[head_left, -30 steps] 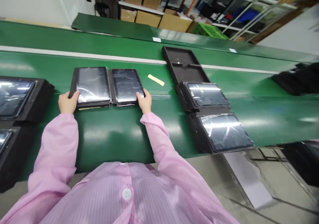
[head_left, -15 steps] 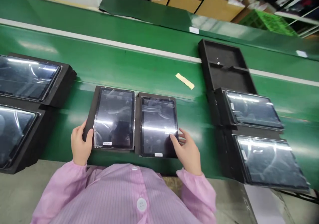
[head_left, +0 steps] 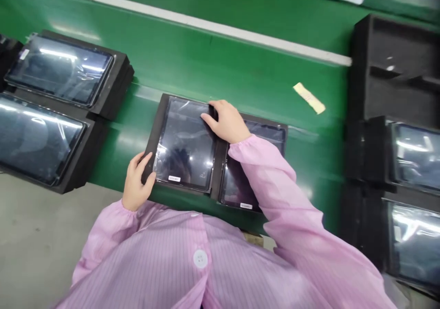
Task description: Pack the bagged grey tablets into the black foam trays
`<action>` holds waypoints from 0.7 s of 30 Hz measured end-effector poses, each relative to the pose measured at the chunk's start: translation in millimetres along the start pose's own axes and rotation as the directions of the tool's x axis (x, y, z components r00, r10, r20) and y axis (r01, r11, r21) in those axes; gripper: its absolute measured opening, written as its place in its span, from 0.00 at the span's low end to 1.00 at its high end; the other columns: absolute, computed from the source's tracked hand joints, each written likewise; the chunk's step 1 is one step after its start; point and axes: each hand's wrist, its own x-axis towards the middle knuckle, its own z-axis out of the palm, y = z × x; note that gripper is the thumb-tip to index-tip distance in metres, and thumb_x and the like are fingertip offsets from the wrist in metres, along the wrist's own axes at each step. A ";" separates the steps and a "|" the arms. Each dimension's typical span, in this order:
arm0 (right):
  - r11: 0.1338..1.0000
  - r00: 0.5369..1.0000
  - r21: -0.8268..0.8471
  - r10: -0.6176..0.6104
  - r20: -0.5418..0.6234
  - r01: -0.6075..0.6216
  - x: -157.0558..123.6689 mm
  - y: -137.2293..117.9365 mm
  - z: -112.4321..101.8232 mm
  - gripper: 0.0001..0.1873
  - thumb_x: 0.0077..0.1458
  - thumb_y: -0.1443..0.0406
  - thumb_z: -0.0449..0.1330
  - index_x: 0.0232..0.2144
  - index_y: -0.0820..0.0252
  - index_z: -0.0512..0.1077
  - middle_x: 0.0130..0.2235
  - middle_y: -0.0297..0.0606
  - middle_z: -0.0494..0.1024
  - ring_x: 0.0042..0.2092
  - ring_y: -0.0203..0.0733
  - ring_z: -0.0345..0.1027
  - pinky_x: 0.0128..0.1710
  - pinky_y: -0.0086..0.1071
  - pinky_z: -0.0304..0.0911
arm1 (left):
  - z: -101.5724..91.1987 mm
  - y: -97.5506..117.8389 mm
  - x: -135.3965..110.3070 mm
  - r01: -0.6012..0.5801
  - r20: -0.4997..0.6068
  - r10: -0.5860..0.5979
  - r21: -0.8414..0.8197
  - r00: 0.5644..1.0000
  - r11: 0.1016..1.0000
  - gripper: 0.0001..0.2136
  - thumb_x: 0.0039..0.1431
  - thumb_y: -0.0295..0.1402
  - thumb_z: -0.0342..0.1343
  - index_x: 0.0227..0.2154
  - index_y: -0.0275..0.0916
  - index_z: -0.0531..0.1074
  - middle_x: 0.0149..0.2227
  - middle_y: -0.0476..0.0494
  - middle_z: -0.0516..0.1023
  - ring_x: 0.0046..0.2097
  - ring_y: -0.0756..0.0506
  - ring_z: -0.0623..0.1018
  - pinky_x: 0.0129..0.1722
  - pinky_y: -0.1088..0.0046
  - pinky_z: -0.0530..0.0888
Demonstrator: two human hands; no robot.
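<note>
A black foam tray (head_left: 220,162) lies on the green belt (head_left: 220,61) right in front of me, with two wrapped tablets in it. My left hand (head_left: 135,187) grips the tray's near left corner, thumb on top. My right hand (head_left: 225,121) reaches across to the far right corner of the left tablet (head_left: 185,146), fingers curled on its edge. The right tablet (head_left: 240,180) is partly hidden under my pink sleeve.
Another foam tray (head_left: 89,162) with two wrapped tablets sits at the left, partly off the belt's edge. At the right a longer tray (head_left: 388,57) has empty pockets far and two tablets near. A tan strip (head_left: 308,97) lies on the belt.
The tray has come nearer to me. My right hand left the right tablet's near corner and reached across to the left tablet's far corner. The view has tilted down.
</note>
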 end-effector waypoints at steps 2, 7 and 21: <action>1.000 0.999 -0.006 0.009 -0.053 -0.009 -2.4 1.0 6.4 0.24 0.59 0.55 0.59 0.51 0.66 0.72 0.48 0.52 0.76 0.51 0.58 0.68 0.56 0.53 0.62 | -0.7 -5.3 0.1 -0.032 0.016 0.032 0.013 0.999 0.999 0.22 0.64 0.35 0.51 0.60 0.43 0.68 0.60 0.35 0.66 0.61 0.37 0.70 0.61 0.52 0.69; 1.000 0.993 0.022 0.016 -0.117 -0.014 -12.6 5.3 5.8 0.20 0.57 0.55 0.61 0.46 0.63 0.72 0.46 0.49 0.75 0.53 0.58 0.65 0.58 0.54 0.59 | -6.4 -14.4 -1.6 -0.190 0.019 0.189 0.149 0.982 0.971 0.16 0.64 0.32 0.50 0.50 0.45 0.77 0.65 0.36 0.64 0.56 0.37 0.75 0.55 0.55 0.74; 0.988 1.000 0.152 0.027 -0.008 -0.026 -12.1 7.4 0.2 0.22 0.53 0.51 0.64 0.47 0.54 0.74 0.54 0.43 0.75 0.59 0.58 0.65 0.62 0.56 0.57 | -23.9 -27.6 7.7 -0.611 0.068 0.614 0.227 0.786 0.758 0.14 0.53 0.37 0.67 0.44 0.45 0.79 0.58 0.36 0.75 0.59 0.33 0.75 0.57 0.53 0.72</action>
